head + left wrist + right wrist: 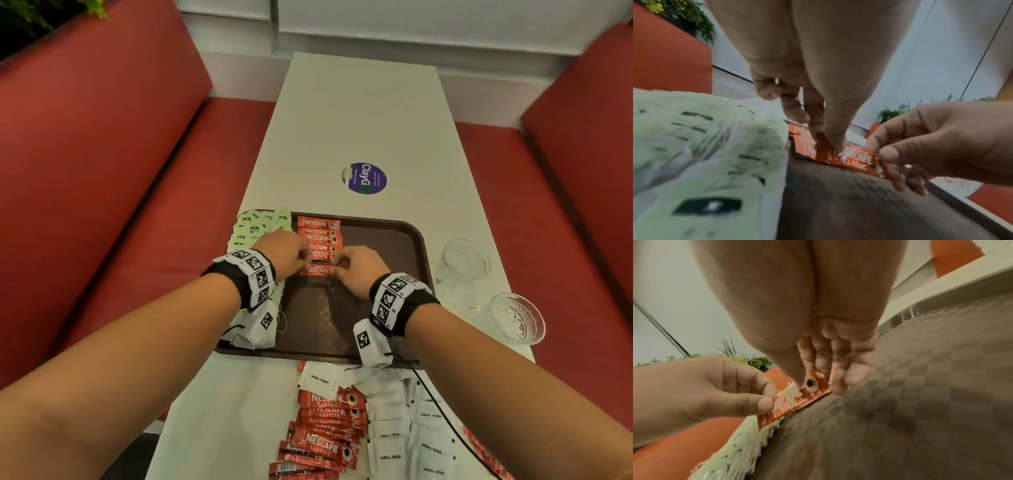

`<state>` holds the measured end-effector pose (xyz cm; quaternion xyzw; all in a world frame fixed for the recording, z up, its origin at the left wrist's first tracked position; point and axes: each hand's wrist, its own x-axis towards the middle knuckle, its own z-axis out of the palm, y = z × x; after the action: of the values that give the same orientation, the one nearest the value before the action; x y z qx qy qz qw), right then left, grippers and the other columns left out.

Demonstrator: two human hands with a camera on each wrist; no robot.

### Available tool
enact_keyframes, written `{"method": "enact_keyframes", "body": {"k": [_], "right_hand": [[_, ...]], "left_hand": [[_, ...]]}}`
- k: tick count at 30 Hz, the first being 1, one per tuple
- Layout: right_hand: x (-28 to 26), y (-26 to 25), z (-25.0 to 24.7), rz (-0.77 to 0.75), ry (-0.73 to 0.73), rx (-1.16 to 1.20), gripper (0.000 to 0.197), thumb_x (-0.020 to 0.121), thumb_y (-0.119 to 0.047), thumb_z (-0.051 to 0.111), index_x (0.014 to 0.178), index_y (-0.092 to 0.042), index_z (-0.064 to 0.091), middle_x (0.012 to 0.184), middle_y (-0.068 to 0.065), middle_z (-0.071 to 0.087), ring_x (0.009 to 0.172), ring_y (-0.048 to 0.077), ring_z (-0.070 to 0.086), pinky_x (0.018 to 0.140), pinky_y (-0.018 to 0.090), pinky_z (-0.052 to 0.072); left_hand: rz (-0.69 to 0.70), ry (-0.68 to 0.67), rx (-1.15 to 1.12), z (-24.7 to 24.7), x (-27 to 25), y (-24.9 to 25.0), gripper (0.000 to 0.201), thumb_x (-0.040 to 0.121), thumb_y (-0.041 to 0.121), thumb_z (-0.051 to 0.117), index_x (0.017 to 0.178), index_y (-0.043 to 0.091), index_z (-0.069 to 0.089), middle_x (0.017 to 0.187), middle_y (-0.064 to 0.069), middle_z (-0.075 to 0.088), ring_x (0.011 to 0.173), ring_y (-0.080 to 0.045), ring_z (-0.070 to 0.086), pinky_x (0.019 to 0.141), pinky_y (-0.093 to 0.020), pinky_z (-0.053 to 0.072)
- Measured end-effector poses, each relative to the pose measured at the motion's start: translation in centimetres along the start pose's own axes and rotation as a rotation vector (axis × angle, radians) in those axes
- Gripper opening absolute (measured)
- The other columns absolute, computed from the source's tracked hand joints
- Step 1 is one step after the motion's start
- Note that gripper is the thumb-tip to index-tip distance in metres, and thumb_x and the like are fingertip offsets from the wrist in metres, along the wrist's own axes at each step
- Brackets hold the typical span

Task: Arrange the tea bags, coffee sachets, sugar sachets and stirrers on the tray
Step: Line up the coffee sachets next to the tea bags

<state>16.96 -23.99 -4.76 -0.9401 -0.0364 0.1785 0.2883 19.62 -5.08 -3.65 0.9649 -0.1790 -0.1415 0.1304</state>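
Pinching one coffee sachet (317,271) by its two ends, the left hand (286,251) and right hand (359,270) hold it level just beside a column of about five sachets (319,240) near the tray's (416,240) far edge, apparently to extend the row. Tea bags (255,228) line its left edge; two glasses (464,262) stand on the desk (359,120).

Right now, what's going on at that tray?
A person is laying out Nescafe coffee sachets on the brown tray. The left hand and right hand each pinch one end of a single coffee sachet, adding it at the near end of the sachet column. Green tea bags fill the tray's left side. More coffee sachets and white sugar sachets wait on the table.
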Motion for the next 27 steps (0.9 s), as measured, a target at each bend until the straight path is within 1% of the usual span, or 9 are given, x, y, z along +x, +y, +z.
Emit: {"method": "enact_keyframes", "body": {"k": [2, 4, 6, 8, 11, 16, 21, 25, 27], "right_hand": [[0.2, 0.0, -0.1, 0.059, -0.023, -0.097, 0.019, 0.097, -0.02, 0.059, 0.115, -0.015, 0.065, 0.112, 0.004, 0.068, 0.102, 0.022, 0.064, 0.092, 0.034, 0.052], [0.2, 0.1, -0.1, 0.093, -0.092, -0.207, 0.024, 0.099, -0.016, 0.052, 0.12, -0.012, 0.063, 0.122, 0.009, 0.063, 0.108, 0.025, 0.062, 0.092, 0.033, 0.051], [0.4, 0.3, 0.1, 0.101, -0.14, -0.263, 0.032, 0.099, -0.015, 0.05, 0.129, -0.014, 0.06, 0.134, 0.011, 0.053, 0.114, 0.027, 0.059, 0.098, 0.035, 0.05], [0.7, 0.5, 0.4, 0.12, -0.156, -0.271, 0.037, 0.098, -0.015, 0.051, 0.135, -0.019, 0.056, 0.14, 0.011, 0.044, 0.112, 0.028, 0.059, 0.098, 0.037, 0.051], [1.2, 0.8, 0.7, 0.147, -0.168, -0.27, 0.042, 0.096, -0.016, 0.054, 0.139, -0.021, 0.053, 0.14, 0.011, 0.04, 0.107, 0.029, 0.06, 0.095, 0.039, 0.053], [1.6, 1.0, 0.7, 0.141, -0.169, -0.269, 0.045, 0.095, -0.017, 0.055, 0.14, -0.021, 0.05, 0.14, 0.011, 0.041, 0.11, 0.03, 0.06, 0.096, 0.041, 0.053], [0.3, 0.8, 0.5, 0.146, -0.13, -0.22, 0.044, 0.095, -0.018, 0.056, 0.138, -0.018, 0.05, 0.137, 0.012, 0.048, 0.113, 0.03, 0.059, 0.095, 0.039, 0.052], [-2.9, 0.3, -0.3, 0.05, -0.08, -0.188, 0.042, 0.097, -0.024, 0.056, 0.138, -0.015, 0.05, 0.131, 0.01, 0.058, 0.114, 0.027, 0.059, 0.093, 0.034, 0.05], [-5.2, 0.0, -0.5, -0.017, -0.071, -0.158, 0.042, 0.097, -0.026, 0.057, 0.137, -0.015, 0.053, 0.127, 0.006, 0.063, 0.115, 0.024, 0.06, 0.098, 0.035, 0.049]], "left_hand": [[-0.055, -0.005, 0.081, 0.6, 0.7, -0.1, 0.005, 0.089, 0.033, 0.067, 0.086, 0.029, 0.069, 0.087, 0.009, 0.067, 0.086, -0.014, 0.062, 0.077, -0.031, 0.047], [-0.095, -0.009, 0.151, 1.3, 1.2, 0.0, 0.007, 0.089, 0.037, 0.066, 0.087, 0.03, 0.069, 0.089, 0.01, 0.068, 0.09, -0.015, 0.062, 0.081, -0.033, 0.044], [-0.133, 0.007, 0.204, 2.0, 1.8, 0.1, 0.008, 0.09, 0.037, 0.065, 0.085, 0.031, 0.068, 0.089, 0.009, 0.067, 0.094, -0.017, 0.06, 0.084, -0.036, 0.042], [-0.168, 0.018, 0.262, 2.3, 2.3, 0.2, 0.007, 0.09, 0.034, 0.065, 0.085, 0.031, 0.068, 0.091, 0.009, 0.067, 0.098, -0.018, 0.057, 0.081, -0.036, 0.038], [-0.199, 0.015, 0.302, 2.4, 3.3, 0.1, 0.006, 0.091, 0.031, 0.065, 0.085, 0.032, 0.067, 0.097, 0.008, 0.066, 0.102, -0.02, 0.055, 0.081, -0.036, 0.036], [-0.228, 0.01, 0.33, 2.6, 4.2, 0.0, 0.006, 0.092, 0.033, 0.063, 0.093, 0.031, 0.069, 0.103, 0.004, 0.067, 0.108, -0.023, 0.054, 0.089, -0.04, 0.04], [-0.197, 0.102, 0.255, 1.7, 2.9, 0.6, 0.021, 0.093, 0.043, 0.06, 0.107, 0.03, 0.068, 0.11, 0.002, 0.067, 0.109, -0.024, 0.057, 0.092, -0.042, 0.044], [-0.094, 0.221, 0.077, 0.3, -1.5, 2.4, 0.017, 0.091, 0.047, 0.06, 0.098, 0.034, 0.068, 0.097, 0.009, 0.067, 0.097, -0.018, 0.059, 0.089, -0.042, 0.047], [-0.028, 0.231, 0.034, 0.2, -4.7, 3.4, 0.013, 0.091, 0.046, 0.06, 0.093, 0.034, 0.067, 0.089, 0.013, 0.064, 0.091, -0.015, 0.057, 0.087, -0.04, 0.047]]}}
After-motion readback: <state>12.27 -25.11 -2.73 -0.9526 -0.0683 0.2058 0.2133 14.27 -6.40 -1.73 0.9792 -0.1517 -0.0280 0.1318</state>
